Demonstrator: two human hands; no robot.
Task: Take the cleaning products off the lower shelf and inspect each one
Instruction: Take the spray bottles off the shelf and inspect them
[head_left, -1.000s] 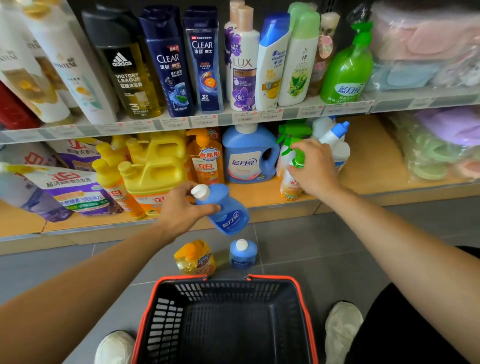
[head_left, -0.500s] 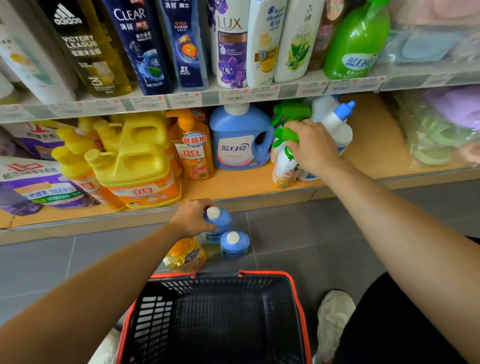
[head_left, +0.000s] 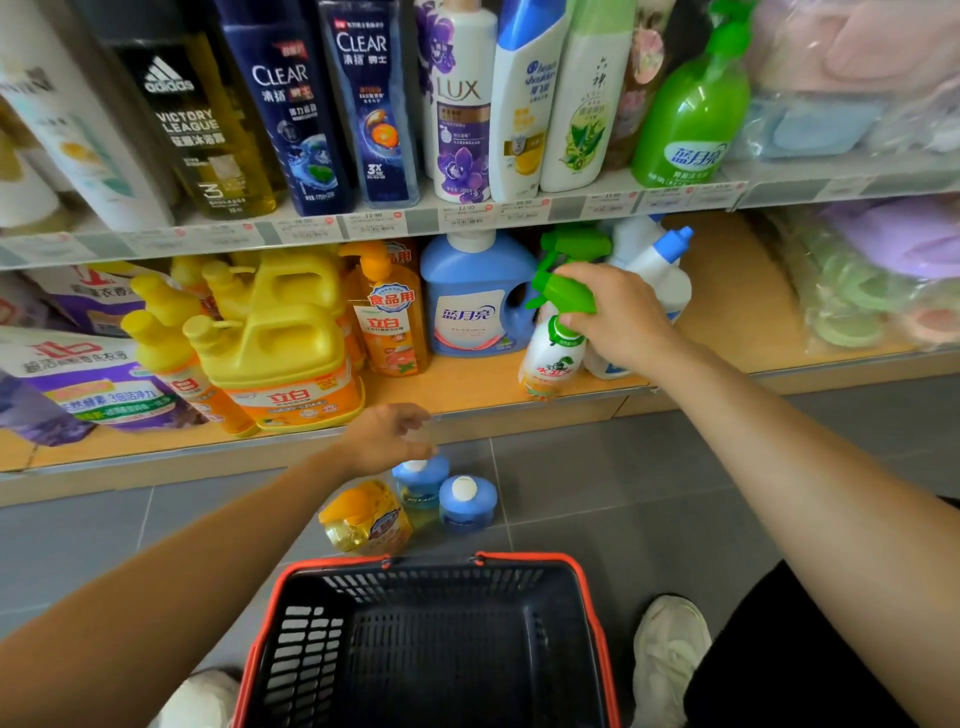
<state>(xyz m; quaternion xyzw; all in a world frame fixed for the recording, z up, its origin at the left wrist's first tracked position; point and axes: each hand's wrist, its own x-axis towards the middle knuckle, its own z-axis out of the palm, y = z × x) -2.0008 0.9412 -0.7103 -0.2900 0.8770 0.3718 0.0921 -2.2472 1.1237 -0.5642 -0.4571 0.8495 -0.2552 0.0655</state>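
At centre right of frame, front of lower shelf (head_left: 467, 387): right hand (head_left: 618, 317) gripping spray bottle (head_left: 551, 356) by green trigger neck. Left hand (head_left: 384, 439) hovering loosely spread, holding nothing, above blue bottles (head_left: 467, 503) on floor (head_left: 597, 467). Risk: lift knocking neighbouring white bottle (head_left: 657, 267); trigger getting squeezed.

L hand (head_left: 384, 441): has let go of small blue plastic bottle with white cap (head_left: 422, 486), now standing on grey tiled floor (head_left: 597, 493); fingers loose just above it | R hand (head_left: 618, 317): has drawn white spray bottle with green trigger (head_left: 551, 356), tilted, to front edge of wooden lower shelf (head_left: 483, 387)
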